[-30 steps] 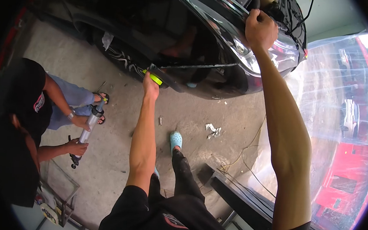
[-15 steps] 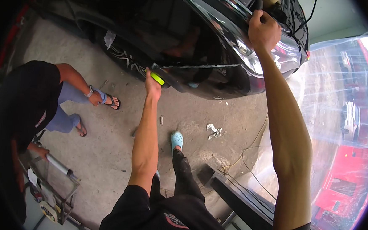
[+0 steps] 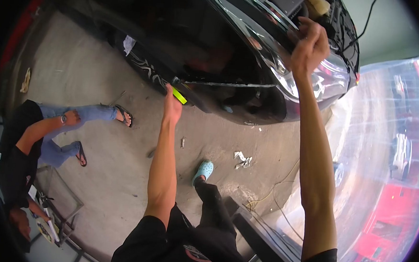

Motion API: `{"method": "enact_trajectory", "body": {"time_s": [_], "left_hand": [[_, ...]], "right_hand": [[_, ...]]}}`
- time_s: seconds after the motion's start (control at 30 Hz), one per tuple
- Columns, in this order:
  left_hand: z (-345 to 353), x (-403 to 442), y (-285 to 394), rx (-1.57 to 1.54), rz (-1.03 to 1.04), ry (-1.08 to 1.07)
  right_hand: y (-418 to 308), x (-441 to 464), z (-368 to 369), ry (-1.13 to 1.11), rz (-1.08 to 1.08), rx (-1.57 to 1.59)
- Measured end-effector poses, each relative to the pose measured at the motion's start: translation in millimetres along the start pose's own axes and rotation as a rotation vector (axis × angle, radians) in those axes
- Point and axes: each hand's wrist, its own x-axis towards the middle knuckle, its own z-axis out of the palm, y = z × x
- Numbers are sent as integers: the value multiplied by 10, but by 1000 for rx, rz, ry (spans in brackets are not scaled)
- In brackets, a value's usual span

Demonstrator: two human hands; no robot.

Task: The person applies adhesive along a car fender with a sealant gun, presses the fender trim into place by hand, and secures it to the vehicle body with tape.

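Through the head camera I have my left hand (image 3: 172, 110) raised to the black car (image 3: 177, 33), and the yellow-green block (image 3: 179, 96) sits in it. The block lies just right of the thumb, along the top of the palm, slanting down to the right. I read this hand as gripped around the block, though most of its fingers are out of my sight behind it. Hand and block are at the lower edge of the bodywork, near the wheel (image 3: 146, 69); I can't tell whether the block presses on the car or is slightly apart from it. From just above the block, a pale-edged seam (image 3: 231, 84) runs right across the dark panel.

My right hand (image 3: 311, 48) is well apart from the block, up by the headlight (image 3: 325, 78). Its fingers are bent loosely, the index crooked forward; I can't tell whether it touches the car or pinches anything.

Below, on the concrete floor (image 3: 115, 173), I see a light-blue clog (image 3: 203, 171) on my foot and crumpled white scraps (image 3: 241, 160) to its right. Over on the left, a co-worker (image 3: 19, 143) in jeans has one hand at the leg and the other near a metal frame (image 3: 73, 209).
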Motion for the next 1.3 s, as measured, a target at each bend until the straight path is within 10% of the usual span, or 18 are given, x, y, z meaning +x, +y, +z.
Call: {"method": "enact_trajectory", "body": {"time_s": [0.23,0.37,0.5,0.63,0.7,1.3], "left_hand": [[-109,-82,-172,180,106,-10],[-82,-70,-83,306,97,-13],[-129,11,-148,215,169,-72],[-174,33,-169,251,229,-85],[-167,34,-205,254,283,-83],[-63,194,-340,186,581,-328]], "right_hand": [[121,-2364,-565,-292,-147,330],[998,-4552,-656,-650,1247,277],[2531,-5648,-450,-28,2015,850],[3359,-5668,211,625,1989,1220],[3633,-5544,416,248,1714,1380],[4235,-5456,1355,158,1194,1923]]}}
